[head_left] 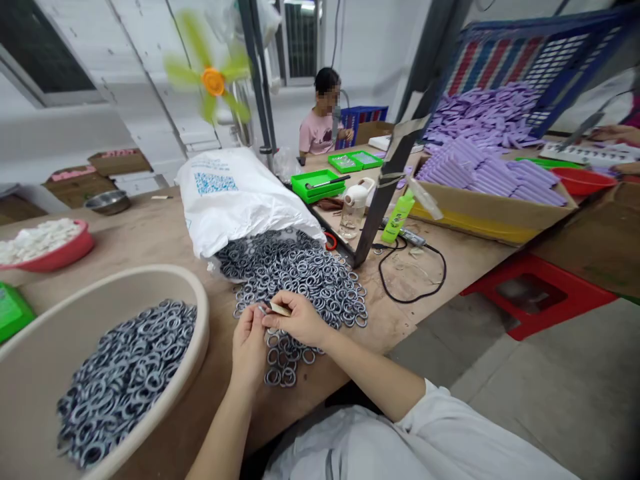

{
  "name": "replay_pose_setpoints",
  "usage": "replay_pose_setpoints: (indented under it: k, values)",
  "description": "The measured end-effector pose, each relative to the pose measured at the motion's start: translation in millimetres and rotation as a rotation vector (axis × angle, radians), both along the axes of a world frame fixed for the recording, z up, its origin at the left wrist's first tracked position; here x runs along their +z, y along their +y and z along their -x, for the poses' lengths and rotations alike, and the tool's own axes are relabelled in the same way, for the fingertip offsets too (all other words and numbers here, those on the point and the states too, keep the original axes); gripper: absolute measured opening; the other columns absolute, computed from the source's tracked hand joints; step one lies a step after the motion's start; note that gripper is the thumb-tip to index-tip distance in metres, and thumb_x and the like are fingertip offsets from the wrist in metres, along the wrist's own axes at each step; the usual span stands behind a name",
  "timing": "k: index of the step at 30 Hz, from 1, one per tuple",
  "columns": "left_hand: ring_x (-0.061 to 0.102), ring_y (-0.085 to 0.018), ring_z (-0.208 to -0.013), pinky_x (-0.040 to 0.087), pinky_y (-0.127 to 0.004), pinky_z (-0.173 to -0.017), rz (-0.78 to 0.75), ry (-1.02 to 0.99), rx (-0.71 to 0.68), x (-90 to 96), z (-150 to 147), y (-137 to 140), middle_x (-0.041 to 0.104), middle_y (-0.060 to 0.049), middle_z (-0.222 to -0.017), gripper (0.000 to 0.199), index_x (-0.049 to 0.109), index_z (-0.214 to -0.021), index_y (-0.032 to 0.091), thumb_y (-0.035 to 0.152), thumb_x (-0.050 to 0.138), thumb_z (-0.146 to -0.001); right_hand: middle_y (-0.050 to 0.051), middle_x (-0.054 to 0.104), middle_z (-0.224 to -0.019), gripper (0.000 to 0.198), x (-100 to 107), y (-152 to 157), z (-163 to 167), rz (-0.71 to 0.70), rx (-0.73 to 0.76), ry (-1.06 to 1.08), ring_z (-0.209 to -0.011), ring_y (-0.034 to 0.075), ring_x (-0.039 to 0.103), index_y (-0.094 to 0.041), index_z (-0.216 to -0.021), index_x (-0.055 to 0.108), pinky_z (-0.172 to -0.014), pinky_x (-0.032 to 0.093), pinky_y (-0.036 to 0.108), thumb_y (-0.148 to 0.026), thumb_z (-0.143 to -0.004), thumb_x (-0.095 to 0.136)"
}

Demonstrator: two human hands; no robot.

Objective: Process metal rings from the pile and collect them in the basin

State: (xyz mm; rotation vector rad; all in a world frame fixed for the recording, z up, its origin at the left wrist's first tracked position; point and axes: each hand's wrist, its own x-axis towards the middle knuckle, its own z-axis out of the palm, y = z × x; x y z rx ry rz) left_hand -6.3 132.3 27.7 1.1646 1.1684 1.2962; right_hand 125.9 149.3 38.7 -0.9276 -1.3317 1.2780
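1. The gray ring (264, 307) is pinched between the fingertips of the left hand (250, 340), over the near edge of the loose ring pile (323, 283); fingers cover most of it.
2. The right hand (301, 321) grips a thin, flat beige strip (281, 309) between thumb and fingers, its end close to the ring; whether they touch, I cannot tell.
3. The rings in the pile look alike: round, dull gray, open in the middle, with a slight sheen. They overlap thickly at the far side and thin out to a few at the near side.
4. On its side beyond the hands lies a white sack (245, 200) with a blue printed patch, its mouth facing near; gray rings fill the opening and spread onto the brown worktable (135, 233).
5. At near left, a wide beige basin (30, 380) holds a heap of similar rings, gathered toward its right side.
6. At far left, a red bowl (73, 253) is heaped with white pieces.
7. At far right, a cardboard box (475, 221) holds ridged purple pieces; behind it, a blue crate (563, 87) contains more purple pieces.
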Motion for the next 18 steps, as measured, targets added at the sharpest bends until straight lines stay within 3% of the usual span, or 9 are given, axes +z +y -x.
replay_pose_setpoints:
  k: [2,5,8,14,18]
  values:
    - [0.056,-0.012,-0.074,0.047,-0.022,-0.071,-0.027,-0.061,0.001,4.8,-1.0,-3.3,0.061,0.0,-0.08,0.033,0.063,-0.084,0.019,0.052,0.063,-0.087,-0.005,0.053,-0.07,0.044,4.0,-5.6,0.8,0.0,-0.024,0.039,-0.064,0.01,0.046,-0.019,-0.074,0.057,-0.063,0.04,0.024,-0.052,-0.064,0.083]
    - [0.057,-0.012,-0.074,0.048,-0.021,-0.07,-0.015,-0.129,-0.058,9.6,-2.9,-8.1,0.061,0.0,-0.077,0.03,0.065,-0.084,0.018,0.048,0.069,-0.084,0.0,0.064,-0.089,0.043,10.7,-9.2,-3.0,-0.055,-0.022,0.059,-0.077,0.013,0.056,-0.022,-0.094,0.065,-0.073,0.047,0.028,-0.05,-0.065,0.084]
    - [0.06,-0.013,-0.074,0.05,-0.022,-0.069,0.073,-0.299,-0.109,14.9,-6.9,-15.0,0.064,-0.001,-0.08,0.035,0.068,-0.097,0.019,0.05,0.072,-0.08,0.0,0.064,-0.086,0.035,15.2,-12.2,-3.9,-0.116,0.004,0.007,-0.081,0.014,0.058,-0.023,-0.093,0.069,-0.077,0.049,0.03,-0.048,-0.072,0.081]
    - [0.047,-0.007,-0.055,0.04,-0.018,-0.051,0.14,-0.415,-0.115,30.2,-9.7,-31.9,0.052,0.003,-0.064,0.028,0.063,-0.081,0.018,0.045,0.073,-0.081,-0.005,0.06,-0.071,0.042,15.2,-25.5,10.0,-0.039,0.059,0.163,-0.055,0.009,0.053,-0.023,-0.091,0.061,-0.052,0.048,0.024,-0.055,-0.071,0.081]
    - [0.041,-0.006,-0.05,0.035,-0.017,-0.047,0.183,-0.454,-0.127,35.4,-6.7,-37.6,0.045,0.005,-0.059,0.034,0.055,-0.07,0.017,0.044,0.071,-0.082,-0.005,0.055,-0.063,0.041,15.3,-25.7,9.8,-0.055,0.045,0.076,-0.052,0.009,0.05,-0.022,-0.085,0.058,-0.049,0.043,0.023,-0.063,-0.084,0.063]
